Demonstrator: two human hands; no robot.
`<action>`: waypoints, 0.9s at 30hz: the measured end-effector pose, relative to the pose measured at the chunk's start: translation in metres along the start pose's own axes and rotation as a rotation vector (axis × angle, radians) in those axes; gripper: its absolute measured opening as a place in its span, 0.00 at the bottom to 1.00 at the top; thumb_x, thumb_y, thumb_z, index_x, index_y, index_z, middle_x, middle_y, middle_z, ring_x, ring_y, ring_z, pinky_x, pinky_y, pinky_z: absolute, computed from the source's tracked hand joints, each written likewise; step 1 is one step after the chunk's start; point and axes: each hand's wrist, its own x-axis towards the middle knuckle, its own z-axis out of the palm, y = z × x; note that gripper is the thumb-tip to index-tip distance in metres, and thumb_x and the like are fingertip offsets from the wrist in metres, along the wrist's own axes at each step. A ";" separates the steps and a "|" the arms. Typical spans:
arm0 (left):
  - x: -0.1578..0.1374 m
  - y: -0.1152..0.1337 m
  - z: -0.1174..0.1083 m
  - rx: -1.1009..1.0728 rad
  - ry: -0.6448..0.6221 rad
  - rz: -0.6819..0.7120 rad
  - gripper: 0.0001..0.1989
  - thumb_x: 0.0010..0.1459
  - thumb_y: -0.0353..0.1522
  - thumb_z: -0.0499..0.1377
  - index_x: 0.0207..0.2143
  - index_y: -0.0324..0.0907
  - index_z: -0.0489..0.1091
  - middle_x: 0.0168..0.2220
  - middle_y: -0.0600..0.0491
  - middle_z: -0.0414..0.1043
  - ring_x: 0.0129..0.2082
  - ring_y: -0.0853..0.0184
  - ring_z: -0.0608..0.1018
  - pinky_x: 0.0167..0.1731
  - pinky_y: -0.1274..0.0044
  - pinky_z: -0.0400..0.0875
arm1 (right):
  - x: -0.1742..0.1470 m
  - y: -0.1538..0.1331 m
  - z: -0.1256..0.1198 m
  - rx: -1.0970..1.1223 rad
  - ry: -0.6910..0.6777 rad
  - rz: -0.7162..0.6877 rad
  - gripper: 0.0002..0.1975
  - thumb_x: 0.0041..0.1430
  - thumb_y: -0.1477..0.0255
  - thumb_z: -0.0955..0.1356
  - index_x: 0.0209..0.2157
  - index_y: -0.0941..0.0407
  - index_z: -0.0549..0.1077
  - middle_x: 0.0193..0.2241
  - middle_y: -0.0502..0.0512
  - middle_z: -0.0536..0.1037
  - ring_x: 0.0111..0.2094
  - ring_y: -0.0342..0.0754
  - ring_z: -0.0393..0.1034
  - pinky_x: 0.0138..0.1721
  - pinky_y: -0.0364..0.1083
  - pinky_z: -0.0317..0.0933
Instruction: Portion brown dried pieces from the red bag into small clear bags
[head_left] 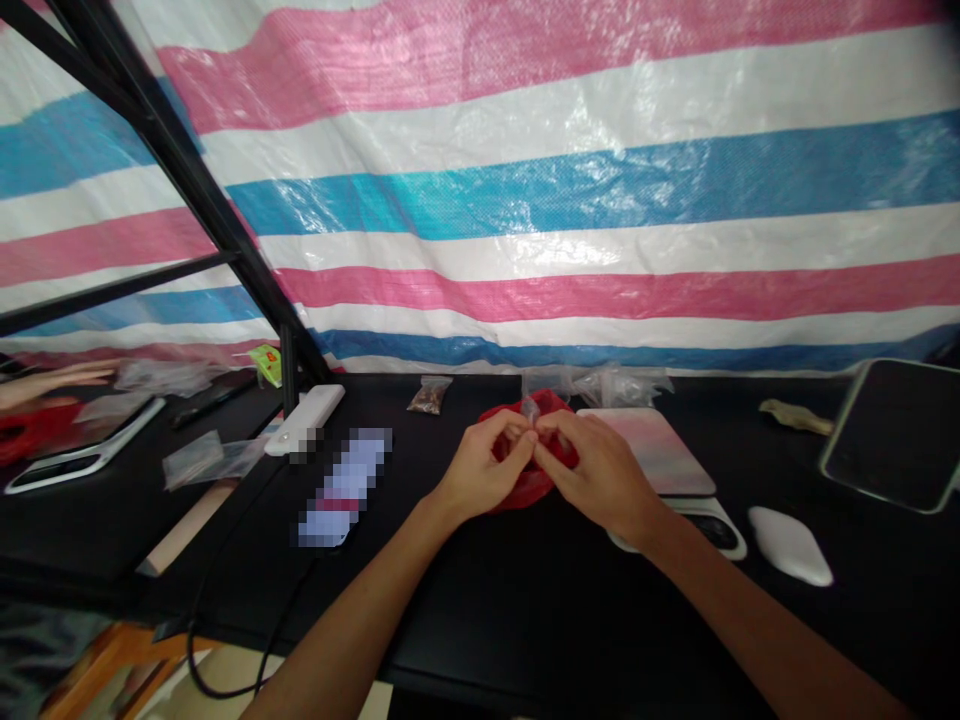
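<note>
My left hand [489, 462] and my right hand [596, 465] meet over a red plastic bag [525, 492] on the black table. Thumbs and fingertips of both are pinched together on a small clear plastic bag [530, 408], whose top pokes up between them. What it contains is hidden by my fingers. Just right of the red bag, partly under my right hand, stands a digital scale [652, 450] with a shiny flat top. Behind my left hand lies a small clear zip bag of brown bits [430, 394].
Empty clear bags [622, 385] lie along the back edge. A phone [346, 487] and a white power strip [306, 420] with a cable are on the left. A white case [790, 545] and a dark tablet [896, 435] sit right. Another person's hand [60, 383] shows far left.
</note>
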 end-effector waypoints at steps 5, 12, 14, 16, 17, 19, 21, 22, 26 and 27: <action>0.002 -0.004 0.000 -0.125 0.034 -0.073 0.17 0.69 0.45 0.56 0.38 0.40 0.72 0.31 0.53 0.74 0.31 0.69 0.75 0.35 0.77 0.70 | 0.000 -0.001 -0.002 0.035 -0.018 -0.038 0.04 0.67 0.70 0.67 0.42 0.52 0.74 0.39 0.52 0.83 0.38 0.50 0.76 0.41 0.50 0.63; 0.002 -0.005 -0.005 -0.144 -0.021 -0.067 0.18 0.69 0.46 0.56 0.37 0.40 0.71 0.30 0.53 0.73 0.30 0.69 0.74 0.34 0.77 0.69 | -0.001 -0.002 0.000 0.027 0.007 -0.020 0.03 0.67 0.70 0.68 0.39 0.52 0.75 0.36 0.51 0.83 0.36 0.50 0.77 0.39 0.49 0.63; 0.002 -0.003 -0.006 -0.140 -0.027 -0.052 0.18 0.68 0.46 0.56 0.37 0.40 0.71 0.31 0.53 0.73 0.30 0.69 0.74 0.35 0.77 0.69 | -0.001 -0.002 0.000 0.027 0.005 -0.013 0.03 0.67 0.70 0.68 0.39 0.52 0.75 0.35 0.50 0.83 0.35 0.50 0.76 0.38 0.49 0.63; 0.002 -0.001 -0.006 -0.135 -0.030 -0.043 0.18 0.68 0.46 0.57 0.37 0.40 0.71 0.31 0.53 0.73 0.30 0.69 0.75 0.35 0.77 0.70 | -0.001 -0.003 -0.001 0.024 0.008 -0.010 0.03 0.66 0.69 0.69 0.40 0.52 0.75 0.35 0.51 0.83 0.35 0.50 0.77 0.38 0.49 0.62; 0.002 0.000 -0.006 -0.134 -0.033 -0.040 0.17 0.67 0.46 0.58 0.38 0.40 0.71 0.31 0.52 0.73 0.31 0.68 0.75 0.36 0.76 0.70 | -0.001 -0.003 -0.001 0.025 0.011 -0.008 0.03 0.66 0.70 0.69 0.40 0.52 0.75 0.36 0.51 0.83 0.35 0.50 0.77 0.39 0.49 0.63; 0.001 0.002 -0.005 -0.132 -0.034 -0.031 0.16 0.67 0.44 0.59 0.37 0.39 0.71 0.31 0.52 0.73 0.32 0.68 0.75 0.37 0.76 0.70 | -0.001 -0.003 -0.001 0.035 0.010 -0.006 0.03 0.65 0.71 0.69 0.40 0.52 0.75 0.37 0.51 0.84 0.36 0.50 0.77 0.39 0.49 0.63; 0.001 0.001 -0.004 -0.131 -0.032 -0.025 0.14 0.67 0.42 0.60 0.37 0.39 0.71 0.31 0.52 0.72 0.32 0.68 0.75 0.38 0.76 0.70 | -0.001 -0.002 -0.001 0.062 -0.007 -0.003 0.03 0.66 0.71 0.68 0.39 0.52 0.75 0.37 0.50 0.84 0.36 0.50 0.77 0.40 0.49 0.63; 0.001 0.000 -0.004 -0.132 -0.028 -0.022 0.14 0.67 0.42 0.60 0.37 0.39 0.71 0.31 0.53 0.72 0.32 0.69 0.74 0.37 0.76 0.69 | -0.001 -0.002 0.000 0.083 -0.018 0.000 0.03 0.66 0.71 0.68 0.38 0.51 0.76 0.37 0.50 0.84 0.37 0.50 0.77 0.40 0.49 0.63; 0.002 -0.005 -0.003 -0.169 -0.013 -0.048 0.14 0.66 0.42 0.61 0.37 0.39 0.71 0.31 0.53 0.71 0.31 0.70 0.74 0.36 0.77 0.69 | -0.001 0.002 0.001 0.194 -0.043 0.030 0.05 0.68 0.71 0.67 0.40 0.51 0.76 0.37 0.50 0.83 0.37 0.49 0.77 0.41 0.48 0.64; 0.002 -0.006 -0.003 -0.189 -0.012 -0.061 0.14 0.66 0.42 0.61 0.36 0.39 0.71 0.30 0.53 0.72 0.31 0.70 0.74 0.36 0.77 0.69 | 0.000 0.002 0.002 0.219 -0.049 0.038 0.05 0.68 0.71 0.66 0.40 0.52 0.76 0.37 0.50 0.83 0.37 0.49 0.77 0.41 0.48 0.64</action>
